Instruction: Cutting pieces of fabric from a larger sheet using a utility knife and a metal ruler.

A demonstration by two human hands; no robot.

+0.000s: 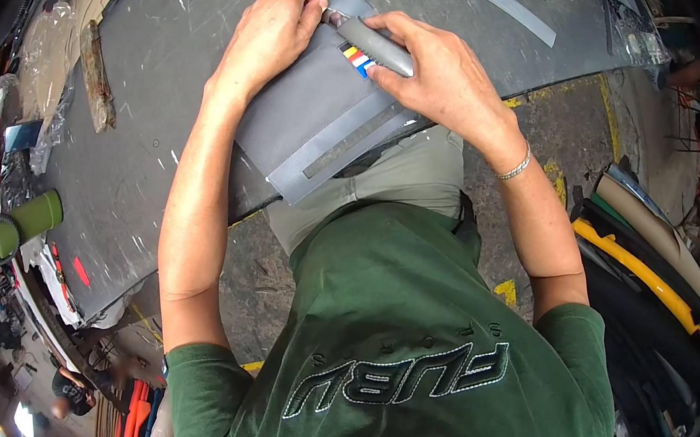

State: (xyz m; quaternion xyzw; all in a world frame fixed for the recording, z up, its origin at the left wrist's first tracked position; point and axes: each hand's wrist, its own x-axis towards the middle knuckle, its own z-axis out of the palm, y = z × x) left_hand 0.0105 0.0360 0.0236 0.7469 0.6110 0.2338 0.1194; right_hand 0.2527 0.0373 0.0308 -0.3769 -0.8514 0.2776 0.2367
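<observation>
Currently | left hand [269, 37] — fingers curled above grey sheet [312, 98], grip unclear | right hand [449, 73] — part-closed, clasping grey curved piece [376, 46]

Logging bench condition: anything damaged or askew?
Mainly wear: the tabletop is scuffed with white scratches. Also, the near corner of the grey panel seems to overhang the edge, so not fully supported.

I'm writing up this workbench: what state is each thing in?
Left hand: fingers curled, grip unclear
Right hand: closed on grey tool
Grey tool: held over grey panel
Grey panel: mostly flat, one corner past table edge
Table: scratched
Clear plastic: crumpled
Green bottle: standing or lying unclear
</observation>
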